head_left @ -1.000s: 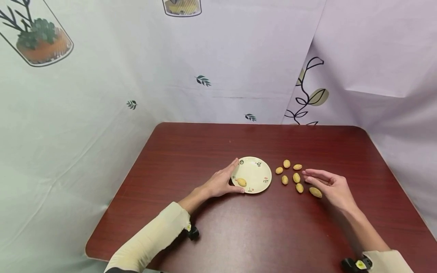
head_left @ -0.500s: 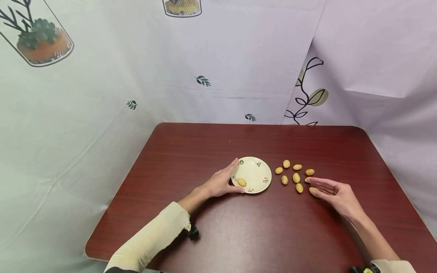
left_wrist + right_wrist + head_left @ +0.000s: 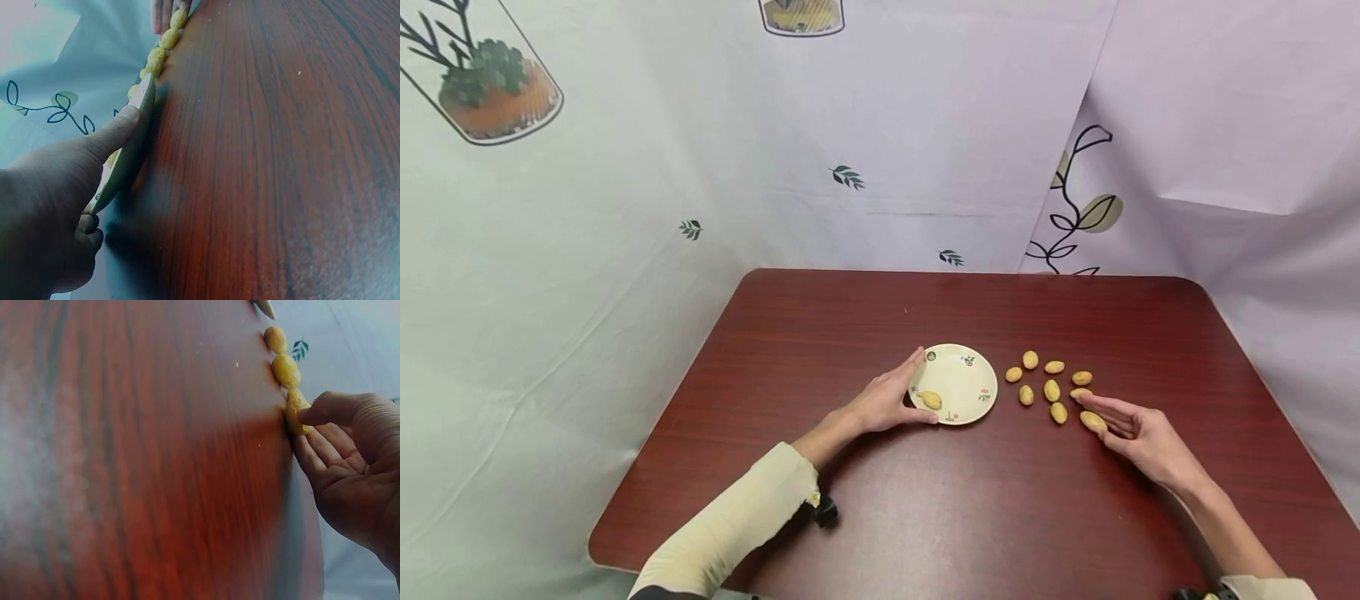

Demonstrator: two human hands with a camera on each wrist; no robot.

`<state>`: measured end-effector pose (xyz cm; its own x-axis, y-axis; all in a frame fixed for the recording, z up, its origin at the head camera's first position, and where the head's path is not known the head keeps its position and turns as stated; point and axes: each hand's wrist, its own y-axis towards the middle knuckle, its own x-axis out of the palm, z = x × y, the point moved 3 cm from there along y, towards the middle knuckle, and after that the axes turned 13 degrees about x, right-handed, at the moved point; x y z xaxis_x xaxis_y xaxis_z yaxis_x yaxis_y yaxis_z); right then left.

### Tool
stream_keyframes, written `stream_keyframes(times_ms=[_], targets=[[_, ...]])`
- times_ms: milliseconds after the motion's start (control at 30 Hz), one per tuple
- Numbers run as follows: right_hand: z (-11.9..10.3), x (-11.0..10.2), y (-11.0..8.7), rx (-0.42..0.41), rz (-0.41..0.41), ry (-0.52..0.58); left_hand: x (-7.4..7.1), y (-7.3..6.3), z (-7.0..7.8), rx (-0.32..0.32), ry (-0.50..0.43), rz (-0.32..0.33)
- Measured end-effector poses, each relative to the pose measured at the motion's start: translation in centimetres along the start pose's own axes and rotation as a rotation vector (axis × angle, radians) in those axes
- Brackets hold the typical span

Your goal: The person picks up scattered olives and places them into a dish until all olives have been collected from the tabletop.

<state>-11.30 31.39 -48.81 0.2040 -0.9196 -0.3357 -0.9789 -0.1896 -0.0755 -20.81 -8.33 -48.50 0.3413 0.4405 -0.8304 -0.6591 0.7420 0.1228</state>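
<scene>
A cream plate [image 3: 955,375] with small printed motifs lies on the table, one yellow oval piece [image 3: 931,400] near its left rim. My left hand [image 3: 886,403] holds the plate's left edge; in the left wrist view the thumb lies over the rim and other fingers are at its outer side. My right hand [image 3: 1142,433] has its thumb and fingers spread about the nearest wrinkled yellow oval piece [image 3: 1093,422], resembling a nut or small fruit. In the right wrist view the thumb [image 3: 319,414] overlaps that piece, which sits on the table; a firm grip is not plain.
Several similar yellow pieces [image 3: 1052,390] lie loosely scattered between the plate and my right hand. The dark red wooden table [image 3: 970,508] has rounded far corners. Printed white cloth [image 3: 925,133] hangs behind and at both sides.
My right hand has drawn back towards the lower right from above the pieces, uncovering two behind its fingertips. My left hand and the plate stay in place.
</scene>
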Motion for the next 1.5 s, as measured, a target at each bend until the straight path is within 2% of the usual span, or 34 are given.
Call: stream_keyframes(times_ms=[233, 700, 1167, 1500], targets=[[0.17, -0.05, 0.05, -0.036, 0.011, -0.025, -0.02, 0.0, 0.03, -0.005, -0.004, -0.002], [0.4, -0.3, 0.12, -0.005, 0.05, -0.055, 0.01, 0.17, -0.08, -0.007, 0.005, -0.007], [0.53, -0.53, -0.2, 0.057, 0.086, -0.071, 0.12, 0.07, -0.09, -0.007, -0.005, -0.004], [0.43, -0.62, -0.19, 0.11, 0.141, -0.104, -0.01, 0.01, 0.01, -0.011, -0.006, -0.005]])
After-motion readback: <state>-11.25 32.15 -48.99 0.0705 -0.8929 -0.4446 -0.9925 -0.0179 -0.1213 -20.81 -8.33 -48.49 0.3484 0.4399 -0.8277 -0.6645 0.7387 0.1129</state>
